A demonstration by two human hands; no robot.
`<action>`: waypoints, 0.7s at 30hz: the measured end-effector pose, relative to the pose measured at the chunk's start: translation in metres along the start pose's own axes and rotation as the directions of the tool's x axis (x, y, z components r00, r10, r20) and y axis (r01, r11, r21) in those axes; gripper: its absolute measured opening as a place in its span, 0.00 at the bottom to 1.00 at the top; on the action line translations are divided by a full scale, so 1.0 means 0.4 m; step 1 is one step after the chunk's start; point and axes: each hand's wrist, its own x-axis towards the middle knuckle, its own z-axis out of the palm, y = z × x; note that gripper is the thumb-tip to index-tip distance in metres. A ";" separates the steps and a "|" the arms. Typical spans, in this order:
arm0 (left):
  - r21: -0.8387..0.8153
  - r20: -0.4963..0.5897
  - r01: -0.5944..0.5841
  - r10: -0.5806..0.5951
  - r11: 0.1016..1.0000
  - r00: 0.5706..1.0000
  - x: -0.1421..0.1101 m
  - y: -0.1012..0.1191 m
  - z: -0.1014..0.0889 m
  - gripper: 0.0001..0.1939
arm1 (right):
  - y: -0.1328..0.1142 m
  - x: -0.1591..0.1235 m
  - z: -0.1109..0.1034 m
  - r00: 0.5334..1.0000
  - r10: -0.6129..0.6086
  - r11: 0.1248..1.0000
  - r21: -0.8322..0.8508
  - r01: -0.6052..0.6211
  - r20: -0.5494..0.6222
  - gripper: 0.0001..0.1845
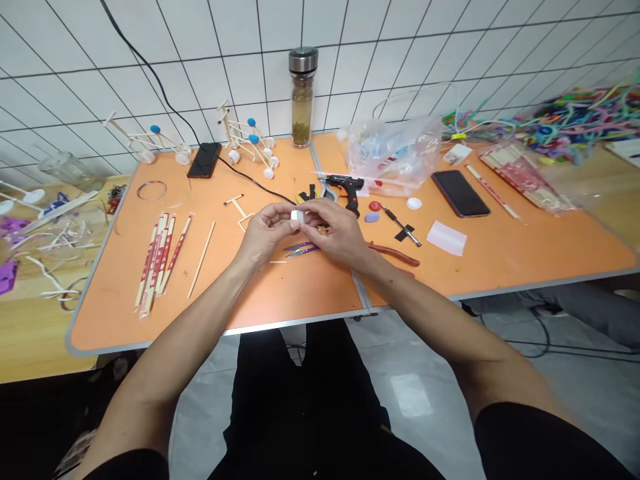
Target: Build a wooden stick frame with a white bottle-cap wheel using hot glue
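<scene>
My left hand [265,235] and my right hand [337,232] meet above the orange table [280,300], their fingertips pinching a small white plastic piece [298,216] between them. Just below my hands lie small black-and-purple thread snips [301,249]. A black hot glue gun [344,189] rests just beyond my right hand, and red-handled pliers [395,254] lie to its right. To the left of my left hand sits a small H-shaped frame of wooden sticks [239,212].
Chopsticks in red-printed wrappers [160,257] and a loose stick [201,260] lie at left. Farther back stand a glass bottle [303,97], stick models with white wheels [247,140], a plastic bag [393,157], and a phone [460,193]. Colourful pipe cleaners [570,120] pile up at the back right.
</scene>
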 end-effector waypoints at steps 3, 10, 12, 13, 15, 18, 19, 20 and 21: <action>0.010 0.006 0.004 -0.004 1.000 1.000 -0.003 0.000 0.000 0.28 | 0.004 0.000 -0.002 1.000 -0.021 1.000 -0.014 0.021 -0.006 0.14; 0.066 0.004 -0.001 0.001 0.998 1.000 -0.006 0.002 -0.001 0.27 | 0.006 0.000 0.000 1.000 -0.024 0.999 0.038 0.024 -0.006 0.13; 0.075 0.009 -0.002 0.001 0.997 1.000 -0.006 0.003 0.000 0.28 | 0.007 -0.001 -0.002 1.000 -0.001 0.999 0.039 0.001 0.008 0.11; 0.074 0.011 -0.003 0.002 0.997 1.000 -0.006 0.003 0.001 0.28 | 0.008 -0.001 -0.003 1.000 0.005 0.999 0.041 -0.006 0.015 0.11; 0.068 0.019 -0.009 0.008 0.998 1.000 -0.007 0.005 0.004 0.28 | 0.008 -0.001 -0.005 1.000 0.004 0.999 0.047 -0.005 0.021 0.11; 0.073 0.025 -0.013 0.012 0.997 1.000 -0.007 0.008 0.007 0.27 | 0.007 0.001 -0.009 1.000 -0.001 0.998 0.055 0.000 0.019 0.11; 0.074 0.022 -0.009 0.008 0.997 1.000 -0.007 0.008 0.007 0.27 | 0.005 0.002 -0.009 1.000 0.003 0.998 0.056 -0.004 0.017 0.10; 0.074 0.016 -0.002 0.001 0.997 1.000 -0.007 0.008 0.007 0.27 | 0.004 0.003 -0.009 1.000 0.009 0.998 0.056 -0.010 0.018 0.09; 0.071 0.008 0.006 -0.006 0.997 1.000 -0.006 0.007 0.007 0.27 | 0.003 0.004 -0.009 1.000 0.015 0.998 0.056 -0.016 0.018 0.09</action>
